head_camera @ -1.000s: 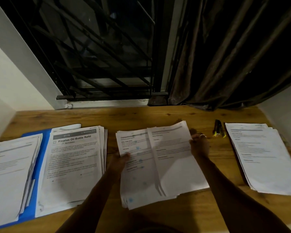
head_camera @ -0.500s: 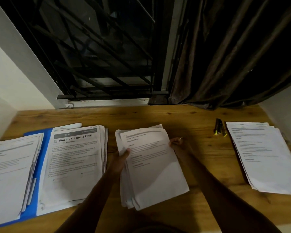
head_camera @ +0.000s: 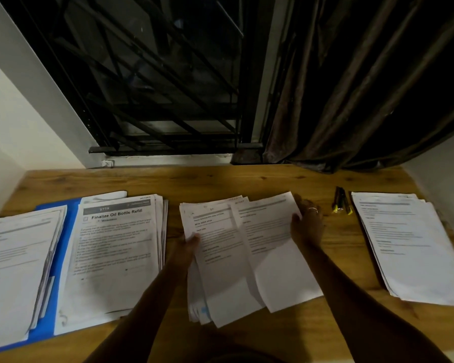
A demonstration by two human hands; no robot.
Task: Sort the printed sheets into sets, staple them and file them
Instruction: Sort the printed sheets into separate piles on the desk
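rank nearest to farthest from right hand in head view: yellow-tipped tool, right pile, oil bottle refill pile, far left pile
1. yellow-tipped tool, beside the right hand
2. right pile, farther right
3. oil bottle refill pile, left
4. far left pile, leftmost

Blue folder (head_camera: 68, 231), white sheets (head_camera: 247, 258), wood-grain table (head_camera: 220, 182).

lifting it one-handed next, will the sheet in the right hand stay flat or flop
Probably floppy: the sheet looks like a single thin page, held by the right hand at one edge, so its free side would likely sag. Likely very light and slippery too: the middle stack beneath is already fanned out, with the left hand pinning it.
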